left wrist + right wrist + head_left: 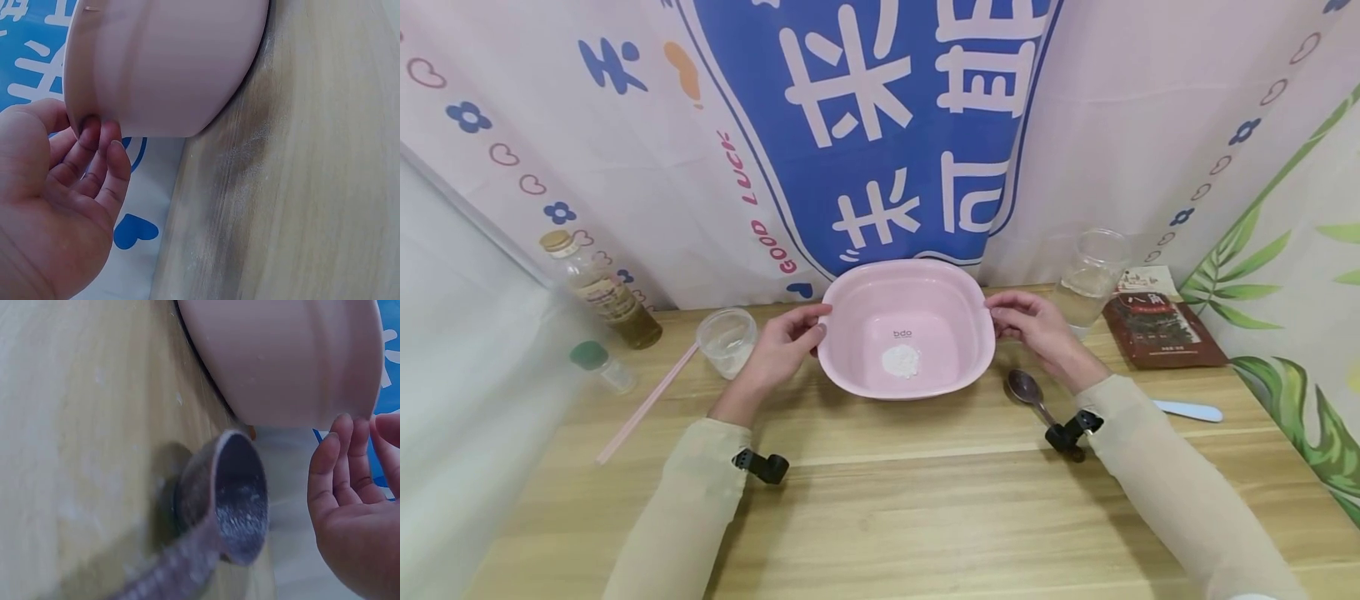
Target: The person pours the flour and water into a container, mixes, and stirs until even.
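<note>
1. Head view shows a round pink plastic basin (906,333) sitting on the light wooden worktop (880,500), right in the middle, in front of the person.
2. A little heap of white powder (900,360) lies on the bottom of the basin.
3. The left hand (786,342) holds the left rim. In the left wrist view its fingertips (94,134) curl up under the rim, so it grips the basin.
4. The right hand (1030,325) holds the right rim. In the right wrist view its fingertips (344,434) touch just under the edge, bent a little around it.
5. A dark metal spoon (1028,392) lies on the worktop just beside the right hand. The right wrist view shows white dust in its bowl.
6. A small clear cup with white powder (727,340) stands near the left hand. A clear glass of water (1090,279) stands near the right side of the basin.
7. Further off are a glass bottle with a cork top (598,292), a pink straw (643,404) and a brown packet (1161,329).
8. To hold the basin well, I think both hands should grip the same way on each side and keep it flat, so the powder stays in the middle.
9. The spoon and the water glass are close, so any move of the basin should be slow and gentle.
</note>
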Demonstrator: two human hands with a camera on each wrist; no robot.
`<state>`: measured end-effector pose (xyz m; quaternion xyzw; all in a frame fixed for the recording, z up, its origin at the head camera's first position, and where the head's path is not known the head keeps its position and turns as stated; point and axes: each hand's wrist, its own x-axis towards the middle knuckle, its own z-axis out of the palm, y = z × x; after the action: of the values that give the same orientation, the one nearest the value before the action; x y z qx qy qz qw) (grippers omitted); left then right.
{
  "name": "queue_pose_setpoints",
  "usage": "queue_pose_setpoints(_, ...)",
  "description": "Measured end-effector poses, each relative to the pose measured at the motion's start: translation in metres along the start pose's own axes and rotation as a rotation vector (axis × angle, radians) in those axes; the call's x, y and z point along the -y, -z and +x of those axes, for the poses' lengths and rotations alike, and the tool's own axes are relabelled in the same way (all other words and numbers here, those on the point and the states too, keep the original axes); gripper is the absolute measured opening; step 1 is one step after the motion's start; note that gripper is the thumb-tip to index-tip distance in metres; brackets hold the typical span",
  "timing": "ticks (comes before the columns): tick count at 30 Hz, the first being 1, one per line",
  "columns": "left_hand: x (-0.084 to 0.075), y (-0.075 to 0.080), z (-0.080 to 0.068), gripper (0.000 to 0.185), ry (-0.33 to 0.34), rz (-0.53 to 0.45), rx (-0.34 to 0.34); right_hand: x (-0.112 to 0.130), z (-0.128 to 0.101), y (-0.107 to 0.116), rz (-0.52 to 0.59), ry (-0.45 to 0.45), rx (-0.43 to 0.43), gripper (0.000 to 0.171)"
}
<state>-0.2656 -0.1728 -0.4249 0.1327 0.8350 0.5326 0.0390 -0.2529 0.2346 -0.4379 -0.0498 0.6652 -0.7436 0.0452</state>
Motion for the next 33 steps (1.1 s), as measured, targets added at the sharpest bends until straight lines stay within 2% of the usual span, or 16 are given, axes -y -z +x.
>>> queue_pose_setpoints(7,0.001,-0.001,0.000,0.042,-0.013,-0.003,-0.007,0.006,-0.010,0.011,0.012,0.013,-0.006,0.019)
queue_pose_setpoints(13,0.000,-0.002,-0.001,0.042,-0.006,-0.002,-0.009,0.008,-0.024,0.023,0.018,0.064,-0.002,0.027)
queue_pose_setpoints(17,-0.001,-0.003,-0.001,0.042,-0.005,0.000,-0.014,0.011,-0.037,0.033,0.007,0.078,-0.013,0.022)
queue_pose_setpoints(25,0.000,-0.002,-0.002,0.041,-0.016,-0.014,-0.013,0.021,-0.063,0.061,-0.100,0.104,-0.050,0.012)
queue_pose_setpoints(30,-0.001,-0.002,-0.002,0.041,-0.013,-0.013,-0.018,0.020,-0.074,0.080,-0.238,0.126,-0.119,0.011)
queue_pose_setpoints(33,-0.001,-0.003,-0.002,0.041,-0.014,-0.010,-0.017,0.021,-0.080,0.090,-0.256,0.122,-0.159,0.012)
